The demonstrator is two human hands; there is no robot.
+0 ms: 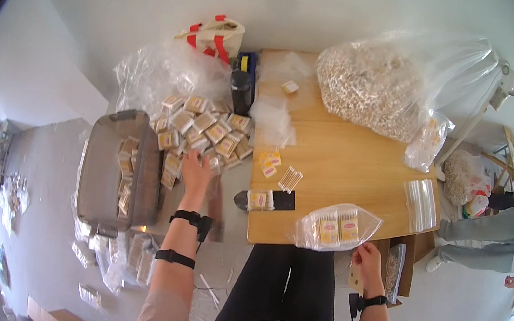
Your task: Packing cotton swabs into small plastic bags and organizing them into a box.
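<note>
My left hand [195,170] reaches to the near side of a heap of small cotton swab packs [202,126], left of the table. Its fingers are partly stretched out over the packs, and no pack shows plainly in them. At the table's front edge lies a clear plastic bag [305,228] with two swab packs [339,228] side by side inside. My right hand [366,262] is at the bag's right corner, fingers closed on its edge. Left of the bag, another swab pack [259,200] rests on a dark flat holder [284,200], near some loose cotton swabs [290,179].
A grey plastic bin [98,168] holding more packs stands at the left. On the wooden table [330,154] are a large bag of loose swabs [373,85], yellow labels [269,162] and flat clear bags [420,205]. A black bottle [240,92] stands behind the heap. Another person [483,235] is at the right.
</note>
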